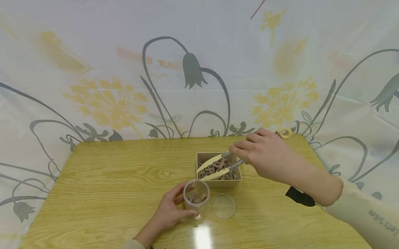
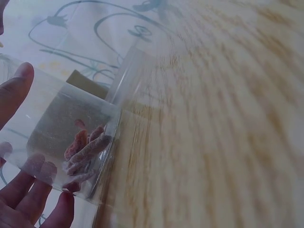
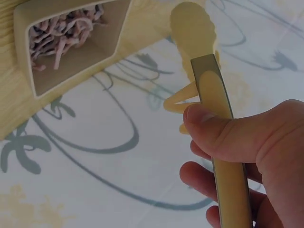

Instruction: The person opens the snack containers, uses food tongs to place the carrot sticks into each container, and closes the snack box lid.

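Jar [image 1: 196,199] gripped by left hand [image 1: 169,210] | right hand [image 1: 265,153] at jar's 2 o'clock (head view) holds tongs [image 1: 218,174] | these partly hide strips [image 1: 220,166] in box [image 1: 224,183]

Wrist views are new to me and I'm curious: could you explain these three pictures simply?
There's no machine, just a person working bare-handed. The wide picture is taken from the head, the two closer ones from the wrists. The left hand holds a clear jar with a few strips inside. The right hand grips tongs; the head view shows them over an open box of similar pieces. On the wooden table, a clear disc, perhaps a lid, lies beside the jar.
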`<action>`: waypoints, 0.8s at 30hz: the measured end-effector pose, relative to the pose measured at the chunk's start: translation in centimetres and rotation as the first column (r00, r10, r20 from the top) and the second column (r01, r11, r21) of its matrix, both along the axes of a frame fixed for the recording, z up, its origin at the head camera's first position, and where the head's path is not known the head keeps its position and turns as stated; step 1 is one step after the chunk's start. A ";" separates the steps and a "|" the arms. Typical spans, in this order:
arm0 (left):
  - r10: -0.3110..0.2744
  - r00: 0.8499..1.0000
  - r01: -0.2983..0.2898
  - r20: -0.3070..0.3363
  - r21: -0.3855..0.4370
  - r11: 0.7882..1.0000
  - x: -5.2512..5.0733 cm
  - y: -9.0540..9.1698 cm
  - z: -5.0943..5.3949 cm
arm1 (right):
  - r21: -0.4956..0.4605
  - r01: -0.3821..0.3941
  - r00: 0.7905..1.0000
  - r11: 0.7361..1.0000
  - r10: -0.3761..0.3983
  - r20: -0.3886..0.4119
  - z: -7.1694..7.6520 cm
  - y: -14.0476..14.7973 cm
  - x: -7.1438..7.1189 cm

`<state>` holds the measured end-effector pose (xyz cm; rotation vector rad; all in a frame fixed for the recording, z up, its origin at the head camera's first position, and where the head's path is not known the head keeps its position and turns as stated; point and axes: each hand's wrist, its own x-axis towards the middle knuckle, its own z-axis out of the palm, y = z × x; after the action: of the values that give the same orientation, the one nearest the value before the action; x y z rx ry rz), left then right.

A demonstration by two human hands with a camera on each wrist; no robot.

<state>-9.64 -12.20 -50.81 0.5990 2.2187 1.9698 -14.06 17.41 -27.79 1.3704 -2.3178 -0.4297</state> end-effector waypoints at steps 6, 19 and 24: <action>-0.001 1.000 0.001 0.013 0.003 1.000 0.0 0.0 -0.1 | -0.020 0.073 0.996 0.997 -0.072 0.054 -0.9 1.9 -1.6; -0.002 1.000 0.003 -0.027 0.010 1.000 0.0 -0.1 -0.1 | 0.020 0.197 0.964 0.980 -0.197 0.178 -4.3 4.6 -3.2; -0.003 0.999 0.003 -0.034 0.012 1.000 0.0 0.0 0.0 | 0.028 0.226 0.954 0.974 -0.227 0.198 -5.3 5.2 -3.6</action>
<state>-9.65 -12.24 -50.84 0.6412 2.2257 1.9871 -17.68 22.64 -33.07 1.2020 -2.6549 -0.3805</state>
